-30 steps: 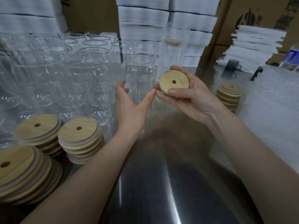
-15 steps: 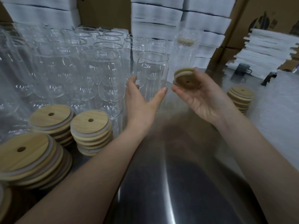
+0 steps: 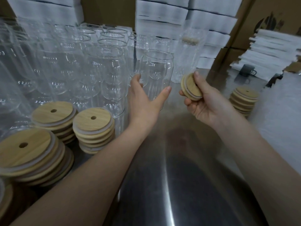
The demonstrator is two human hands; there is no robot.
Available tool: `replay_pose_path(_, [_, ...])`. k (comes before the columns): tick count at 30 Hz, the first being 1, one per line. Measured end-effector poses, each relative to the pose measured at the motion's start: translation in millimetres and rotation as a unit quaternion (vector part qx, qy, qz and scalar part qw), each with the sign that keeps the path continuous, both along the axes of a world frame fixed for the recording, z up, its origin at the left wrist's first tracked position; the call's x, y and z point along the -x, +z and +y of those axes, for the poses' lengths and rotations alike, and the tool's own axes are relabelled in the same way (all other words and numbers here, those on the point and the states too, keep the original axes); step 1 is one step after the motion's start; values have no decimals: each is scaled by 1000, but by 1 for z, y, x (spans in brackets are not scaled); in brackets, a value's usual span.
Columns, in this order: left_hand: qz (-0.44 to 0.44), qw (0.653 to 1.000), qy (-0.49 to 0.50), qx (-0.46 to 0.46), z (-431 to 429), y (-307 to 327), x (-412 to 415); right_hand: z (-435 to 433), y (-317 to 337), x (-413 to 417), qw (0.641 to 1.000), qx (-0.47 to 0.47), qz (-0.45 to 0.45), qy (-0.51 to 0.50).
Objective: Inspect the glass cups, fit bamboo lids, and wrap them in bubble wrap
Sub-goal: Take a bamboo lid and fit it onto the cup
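Presently, bench [image 3: 162, 185]: steel surface with a bare strip down the middle and stock on both sides.
White stacks [image 3: 162, 15]: piled against cardboard cartons along the back.
Bubble wrap [image 3: 281, 121]: pale sheet at the far right of the bench; neither hand touches it.
Glass cup stock [image 3: 68, 66]: upright, unlidded, packed close together at rear left.
Lid stacks [image 3: 93, 132]: three bamboo piles at front left. A smaller pile [image 3: 244, 100] stands at right, beside the bubble wrap.
Wrapped cup [image 3: 190, 53]: stands behind the hands and appears finished.
Glass cup in work [image 3: 157, 69]: upright, mouth open, at the right edge of the stock. Whether its base rests on the bench cannot be told.
Left hand [image 3: 143, 103]: thumb and fingers curled round the cup's lower body.
Right hand [image 3: 208, 105]: clamped on one bamboo lid, thumb on the upper edge, fingers curled beneath.
Bamboo lid [image 3: 192, 88]: tilted on edge with its pale seal ring showing. It is just right of the cup, apart from it, below the rim.
Step in hand: judged to be lid fitting; wrapping not yet begun.
Fault, skewed seating: a lid brought down tilted may seat its ring on one side only and lift off later.
Fault, tipping: the grip is low, so a push at the rim could lever the cup into the neighbouring glass.
Fault, dropped lid: an edge pinch can slip, and the lid would strike the glass below.
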State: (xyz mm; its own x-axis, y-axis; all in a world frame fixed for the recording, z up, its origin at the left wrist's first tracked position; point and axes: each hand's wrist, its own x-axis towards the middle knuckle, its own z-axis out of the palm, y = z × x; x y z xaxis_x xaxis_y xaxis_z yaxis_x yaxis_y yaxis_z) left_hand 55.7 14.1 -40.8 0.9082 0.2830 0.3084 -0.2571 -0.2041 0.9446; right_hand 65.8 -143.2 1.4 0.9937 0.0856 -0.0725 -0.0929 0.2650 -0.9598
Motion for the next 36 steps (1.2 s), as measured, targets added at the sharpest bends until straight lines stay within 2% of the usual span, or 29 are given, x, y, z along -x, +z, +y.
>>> replay_pose_path(8, [-1, 1000, -1, -1, 0, -2, -2, 2, 1, 1, 999, -12, -41, 7])
replay_pose_path(16, [-2, 1000, -1, -4, 0, -2, -3, 3, 0, -1, 996, -87, 4, 8])
replay_pose_path(22, [0, 1000, -2, -4, 1, -1, -2, 1, -4, -5, 996, -31, 34, -72])
replay_pose_path(27, [0, 1000, -6, -5, 0, 0, 0, -2, -1, -4, 996, -11, -4, -93])
replay_pose_path(36, [2, 1000, -10, 15, 0, 0, 0, 7, 3, -1, 997, -61, -25, -28])
